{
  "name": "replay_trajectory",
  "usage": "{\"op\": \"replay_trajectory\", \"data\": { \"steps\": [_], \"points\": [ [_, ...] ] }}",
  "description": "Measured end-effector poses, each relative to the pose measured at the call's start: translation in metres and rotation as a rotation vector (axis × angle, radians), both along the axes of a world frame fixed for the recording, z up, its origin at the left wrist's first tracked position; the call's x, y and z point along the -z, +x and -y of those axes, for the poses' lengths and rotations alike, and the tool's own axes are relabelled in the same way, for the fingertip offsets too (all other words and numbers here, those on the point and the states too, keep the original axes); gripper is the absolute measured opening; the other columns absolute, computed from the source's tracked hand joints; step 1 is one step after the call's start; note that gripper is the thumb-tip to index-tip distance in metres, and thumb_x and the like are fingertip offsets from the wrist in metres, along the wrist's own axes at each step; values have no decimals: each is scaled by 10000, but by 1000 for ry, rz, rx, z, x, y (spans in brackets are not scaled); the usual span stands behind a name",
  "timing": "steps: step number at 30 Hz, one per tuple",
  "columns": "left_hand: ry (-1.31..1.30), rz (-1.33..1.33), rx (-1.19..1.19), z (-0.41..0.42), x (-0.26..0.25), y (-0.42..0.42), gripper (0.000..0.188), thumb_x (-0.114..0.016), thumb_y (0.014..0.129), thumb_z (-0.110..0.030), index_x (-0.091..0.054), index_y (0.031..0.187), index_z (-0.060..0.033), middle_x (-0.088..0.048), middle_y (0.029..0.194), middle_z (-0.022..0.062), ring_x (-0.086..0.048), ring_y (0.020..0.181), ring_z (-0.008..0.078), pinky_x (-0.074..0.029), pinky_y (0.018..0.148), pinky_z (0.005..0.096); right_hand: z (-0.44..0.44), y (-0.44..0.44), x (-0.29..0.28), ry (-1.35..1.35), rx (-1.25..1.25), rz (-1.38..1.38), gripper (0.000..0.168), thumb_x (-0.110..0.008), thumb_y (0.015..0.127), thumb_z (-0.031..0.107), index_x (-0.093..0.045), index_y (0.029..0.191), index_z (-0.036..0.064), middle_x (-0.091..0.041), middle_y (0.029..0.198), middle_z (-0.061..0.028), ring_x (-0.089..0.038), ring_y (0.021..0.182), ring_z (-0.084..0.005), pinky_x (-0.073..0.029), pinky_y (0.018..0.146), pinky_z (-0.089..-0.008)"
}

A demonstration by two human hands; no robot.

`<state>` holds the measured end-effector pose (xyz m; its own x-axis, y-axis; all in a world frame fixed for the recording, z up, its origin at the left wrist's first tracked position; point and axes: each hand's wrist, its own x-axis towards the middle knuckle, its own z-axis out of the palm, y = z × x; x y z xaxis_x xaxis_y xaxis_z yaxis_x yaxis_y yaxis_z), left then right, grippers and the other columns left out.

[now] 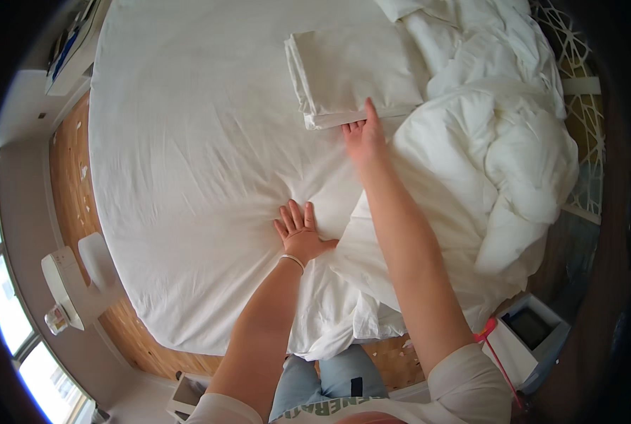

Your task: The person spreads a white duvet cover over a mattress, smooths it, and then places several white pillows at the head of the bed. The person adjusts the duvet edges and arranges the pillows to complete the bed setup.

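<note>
A stack of folded white bed linen [355,69] lies on the bed, towards its far right. My right hand [365,135] grips the near edge of this stack, with the thumb on top and the fingers partly hidden beneath. Pressed flat on the white fitted sheet [188,159] is my left hand [300,236], its fingers spread and nothing held. Creases run through the sheet around that palm. Right of both hands, a bunched white duvet [479,153] covers that side of the bed, and part of it passes under my right forearm.
A white desk [69,286] and a white chair [97,259] stand left of the bed, by the windows. At lower right are a white nightstand [525,339] and a red stick-like object [498,355]. Paper scraps dot the wooden floor [74,159]. A lattice headboard [583,116] borders the right.
</note>
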<state>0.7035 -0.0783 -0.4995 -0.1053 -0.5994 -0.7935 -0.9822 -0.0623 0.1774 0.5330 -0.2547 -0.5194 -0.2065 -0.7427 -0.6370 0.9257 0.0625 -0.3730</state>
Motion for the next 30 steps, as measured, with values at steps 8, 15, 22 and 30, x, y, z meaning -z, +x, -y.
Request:
{"op": "replay_trajectory", "data": {
  "steps": [8, 15, 22, 30],
  "points": [
    [-46, -51, -1, -2, 8, 7, 1167, -648, 610, -654, -39, 1452, -121, 108, 1485, 205, 140, 1355, 405, 65, 1051, 574, 28, 3, -7, -66, -94, 4, 278, -508, 893, 130, -501, 1126, -23, -577, 1106, -115, -567, 1010, -225, -481, 879, -339],
    [-225, -139, -7, -20, 1, 26, 1110, -636, 641, -619, -59, 1452, -127, 57, 1496, 188, 85, 1370, 383, 26, 1065, 561, -82, 45, -79, 58, -255, -16, 334, -509, 865, 161, -511, 1139, -29, -591, 1111, -130, -574, 1025, -249, -471, 891, -372],
    [-218, -248, 375, -141, -24, 62, 801, -607, 704, -568, -390, 1323, -108, -303, 1401, 172, -162, 1346, 351, -93, 1060, 557, -181, 108, -188, 76, -370, -248, 382, -580, 812, 131, -507, 1161, -6, -584, 1082, -96, -571, 979, -211, -466, 850, -335],
    [-106, -1062, 173, -221, -60, 41, 459, -542, 816, -381, -524, 1214, -153, -461, 1293, 97, -357, 1245, 302, -257, 1038, 469, -324, 75, -249, 240, -227, -405, 492, -625, 752, 113, -453, 1185, -45, -572, 1065, -107, -572, 942, -208, -479, 808, -339]
  ]
}}
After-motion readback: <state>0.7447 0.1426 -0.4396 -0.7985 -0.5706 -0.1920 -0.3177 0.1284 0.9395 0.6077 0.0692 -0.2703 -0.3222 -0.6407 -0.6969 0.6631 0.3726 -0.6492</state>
